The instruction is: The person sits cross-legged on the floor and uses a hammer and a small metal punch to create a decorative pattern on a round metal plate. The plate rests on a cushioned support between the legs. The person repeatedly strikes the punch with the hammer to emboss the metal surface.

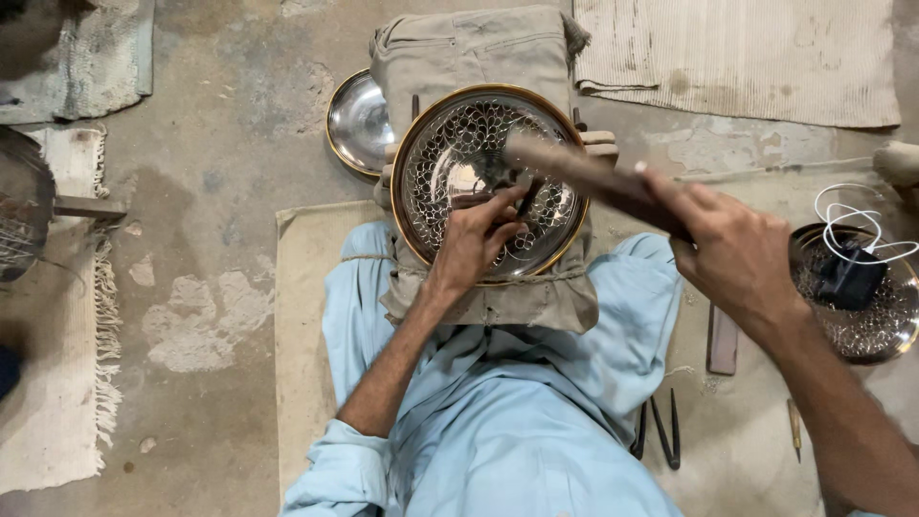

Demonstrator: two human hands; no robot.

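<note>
- On the lap, over a folded cloth, lies the engraved plate, rim gold
- left hand rests on it, fingers pinched round a small punch
- right hand is closed on a hammer, raised above the plate; blurred
- another plate lies behind

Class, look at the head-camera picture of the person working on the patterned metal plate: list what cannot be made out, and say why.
- Hammer head: motion-blurred over the plate.
- Small tool under the left hand: its tip is hidden by the fingers.
- Second plate: half covered by the cloth pad.
- Dark object in the right-hand dish: too small to identify; the frame edge cuts the dish.
</note>
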